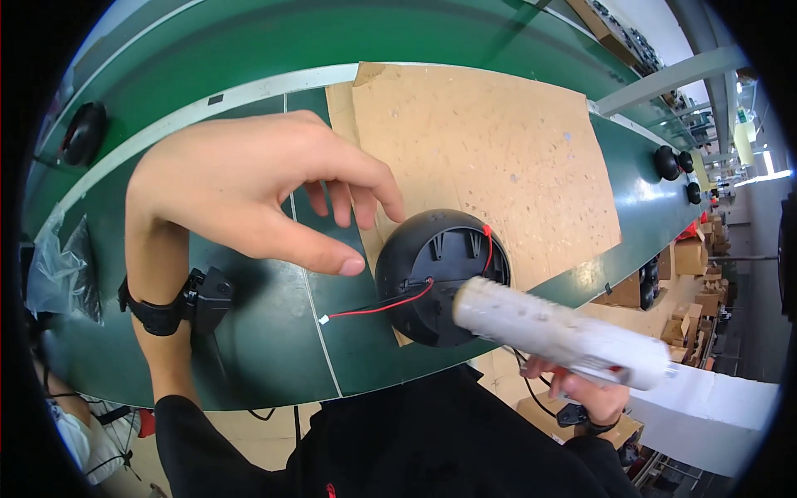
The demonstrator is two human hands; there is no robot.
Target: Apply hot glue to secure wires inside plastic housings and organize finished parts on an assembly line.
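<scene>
A round black plastic housing (423, 324) stands at the edge of the cardboard, its hollow inner side facing me. A thin red wire (374, 311) runs out of it to a small white connector (324, 319); another red wire (488, 249) lies along its rim. My left hand (307, 187) hovers at the housing's upper left, fingers curved and apart, holding nothing. In my right hand (585, 390) is a white gun-shaped tool (556, 332) with a thick, scuffed barrel, slightly blurred. Its blunt end hangs over the housing's right side; whether it touches cannot be told.
Brown cardboard (498, 158) covers part of the green worktable (257, 365). Beyond a pale rail runs a green belt (249, 50) with a black round part (85, 133). A clear plastic bag (70, 270) lies at left. More black parts (667, 163) stand at far right, near cardboard boxes (691, 256).
</scene>
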